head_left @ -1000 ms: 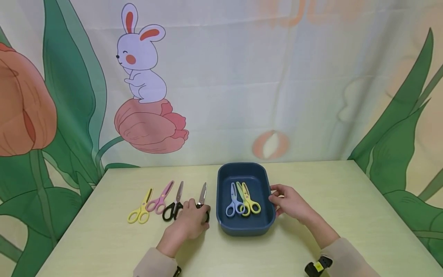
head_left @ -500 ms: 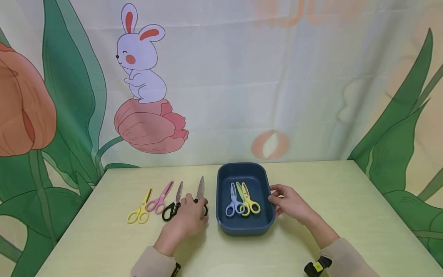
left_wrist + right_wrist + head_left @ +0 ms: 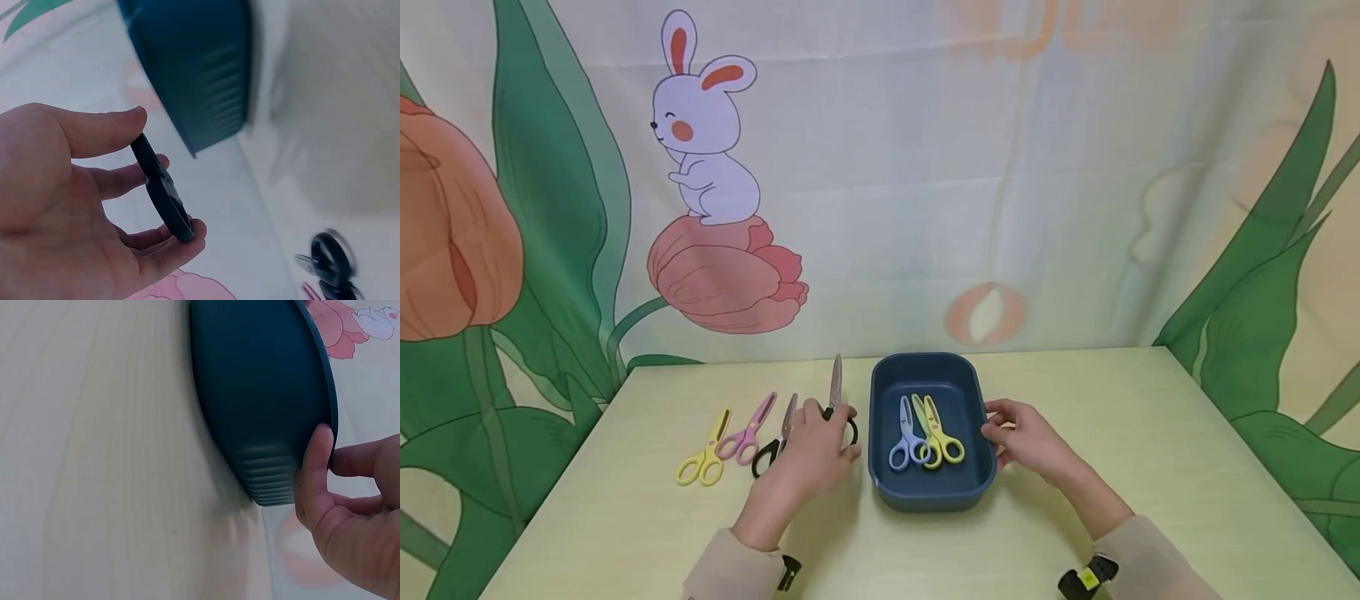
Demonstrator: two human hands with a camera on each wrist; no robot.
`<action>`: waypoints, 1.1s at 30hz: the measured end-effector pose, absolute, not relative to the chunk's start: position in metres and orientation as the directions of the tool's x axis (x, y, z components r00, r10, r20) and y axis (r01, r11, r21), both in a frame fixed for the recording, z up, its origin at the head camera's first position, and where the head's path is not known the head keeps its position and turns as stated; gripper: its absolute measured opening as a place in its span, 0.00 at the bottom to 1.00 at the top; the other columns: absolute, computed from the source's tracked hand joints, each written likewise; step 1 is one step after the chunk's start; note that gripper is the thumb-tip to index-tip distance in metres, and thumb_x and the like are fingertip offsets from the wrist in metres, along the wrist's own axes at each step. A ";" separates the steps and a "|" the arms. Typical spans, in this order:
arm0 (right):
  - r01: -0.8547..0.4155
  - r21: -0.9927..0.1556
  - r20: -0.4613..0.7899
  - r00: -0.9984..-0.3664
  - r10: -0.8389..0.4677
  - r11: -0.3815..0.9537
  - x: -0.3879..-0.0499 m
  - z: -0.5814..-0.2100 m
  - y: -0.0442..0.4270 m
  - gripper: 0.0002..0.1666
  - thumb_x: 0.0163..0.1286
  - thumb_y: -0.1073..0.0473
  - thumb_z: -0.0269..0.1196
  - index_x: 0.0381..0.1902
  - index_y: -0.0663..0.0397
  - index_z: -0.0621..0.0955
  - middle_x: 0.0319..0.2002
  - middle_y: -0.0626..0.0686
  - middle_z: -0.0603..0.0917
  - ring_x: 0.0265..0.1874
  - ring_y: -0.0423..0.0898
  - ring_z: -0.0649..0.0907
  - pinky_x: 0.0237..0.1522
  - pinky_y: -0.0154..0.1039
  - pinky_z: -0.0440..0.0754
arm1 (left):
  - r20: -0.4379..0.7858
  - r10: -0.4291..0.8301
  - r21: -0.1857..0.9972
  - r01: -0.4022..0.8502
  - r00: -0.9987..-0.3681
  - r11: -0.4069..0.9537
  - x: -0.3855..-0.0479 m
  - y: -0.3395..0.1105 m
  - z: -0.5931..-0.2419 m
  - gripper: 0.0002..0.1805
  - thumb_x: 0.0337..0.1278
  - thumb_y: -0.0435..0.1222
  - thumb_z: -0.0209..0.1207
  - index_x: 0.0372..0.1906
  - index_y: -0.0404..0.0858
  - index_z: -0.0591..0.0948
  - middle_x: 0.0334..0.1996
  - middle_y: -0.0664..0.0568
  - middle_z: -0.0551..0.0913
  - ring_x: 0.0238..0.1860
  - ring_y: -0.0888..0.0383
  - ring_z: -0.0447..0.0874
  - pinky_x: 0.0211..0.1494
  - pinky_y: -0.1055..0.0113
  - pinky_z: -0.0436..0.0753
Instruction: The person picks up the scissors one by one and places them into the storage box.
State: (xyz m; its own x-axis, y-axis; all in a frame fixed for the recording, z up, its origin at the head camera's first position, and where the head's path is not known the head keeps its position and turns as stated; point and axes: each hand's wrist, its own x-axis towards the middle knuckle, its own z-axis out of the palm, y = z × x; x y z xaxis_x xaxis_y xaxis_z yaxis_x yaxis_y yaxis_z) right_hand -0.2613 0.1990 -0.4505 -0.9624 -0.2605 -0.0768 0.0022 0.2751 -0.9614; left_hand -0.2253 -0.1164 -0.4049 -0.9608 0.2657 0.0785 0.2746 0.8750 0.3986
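My left hand [image 3: 812, 450] pinches a pair of black-handled scissors [image 3: 836, 383] by the handle loops, between thumb and fingers. In the left wrist view the scissors' black handle [image 3: 156, 187] is edge-on and clear of the table, its blades hidden. Just to the right stands a dark blue tray [image 3: 928, 502], which holds blue scissors [image 3: 907, 433], yellow scissors [image 3: 942, 429] and a green pair [image 3: 919, 408] partly under them. With thumb and fingers, my right hand [image 3: 1033, 437] grips the tray's right rim; the right wrist view shows the thumb against the tray's outer wall [image 3: 262, 394].
Left of my left hand lie a second black-handled pair of scissors [image 3: 765, 457], partly covered by the hand, pink scissors [image 3: 748, 437] and yellow scissors [image 3: 703, 458]. A printed curtain [image 3: 880, 208] hangs behind the table's far edge.
My left hand has lifted the nearest black-handled scissors off the table and moved them slightly away from me. The right hand and the tray have stayed put.
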 end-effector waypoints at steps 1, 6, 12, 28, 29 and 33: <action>0.008 -0.963 -0.080 -0.963 -0.259 0.270 -0.262 -0.451 0.199 0.27 0.78 0.69 0.56 0.69 0.78 0.66 0.44 0.62 0.75 0.29 0.50 0.82 0.28 0.41 0.86 | 0.078 0.270 0.410 0.278 -0.960 0.869 -0.225 -0.115 -0.403 0.23 0.66 0.37 0.66 0.63 0.36 0.75 0.52 0.29 0.66 0.55 0.34 0.68 0.53 0.41 0.76; 0.026 -0.966 -0.093 -0.963 -0.255 0.256 -0.263 -0.452 0.200 0.27 0.78 0.68 0.56 0.69 0.77 0.66 0.45 0.63 0.75 0.31 0.50 0.82 0.29 0.40 0.86 | 0.047 0.291 0.461 0.279 -0.956 0.842 -0.221 -0.102 -0.394 0.23 0.69 0.37 0.65 0.64 0.37 0.75 0.55 0.30 0.65 0.56 0.36 0.67 0.51 0.46 0.78; 0.038 -0.969 -0.100 -0.964 -0.248 0.242 -0.264 -0.454 0.200 0.27 0.77 0.69 0.56 0.69 0.77 0.66 0.44 0.63 0.75 0.31 0.50 0.82 0.28 0.40 0.86 | 0.019 0.321 0.505 0.286 -0.947 0.814 -0.217 -0.086 -0.389 0.24 0.71 0.38 0.63 0.66 0.37 0.74 0.57 0.31 0.64 0.57 0.39 0.65 0.52 0.48 0.78; 0.033 -0.971 -0.096 -0.961 -0.259 0.239 -0.259 -0.450 0.197 0.27 0.77 0.69 0.57 0.68 0.78 0.65 0.44 0.62 0.75 0.32 0.51 0.82 0.27 0.42 0.86 | -0.059 0.396 0.402 0.342 -0.916 0.850 -0.213 -0.047 -0.391 0.28 0.71 0.43 0.64 0.69 0.35 0.73 0.56 0.32 0.66 0.54 0.42 0.66 0.48 0.55 0.80; 0.032 -0.971 -0.094 -0.962 -0.256 0.239 -0.259 -0.449 0.197 0.28 0.77 0.68 0.57 0.69 0.78 0.65 0.44 0.62 0.75 0.32 0.51 0.82 0.27 0.41 0.86 | -0.060 0.402 0.388 0.350 -0.914 0.853 -0.213 -0.044 -0.390 0.28 0.71 0.43 0.64 0.69 0.35 0.73 0.57 0.31 0.67 0.54 0.42 0.67 0.49 0.55 0.80; 0.025 -0.972 -0.086 -0.963 -0.254 0.235 -0.259 -0.448 0.198 0.28 0.77 0.68 0.57 0.69 0.78 0.65 0.44 0.62 0.75 0.32 0.52 0.82 0.27 0.41 0.86 | -0.079 0.408 0.373 0.352 -0.910 0.858 -0.216 -0.030 -0.384 0.28 0.71 0.45 0.64 0.69 0.37 0.74 0.61 0.30 0.67 0.60 0.40 0.67 0.55 0.52 0.80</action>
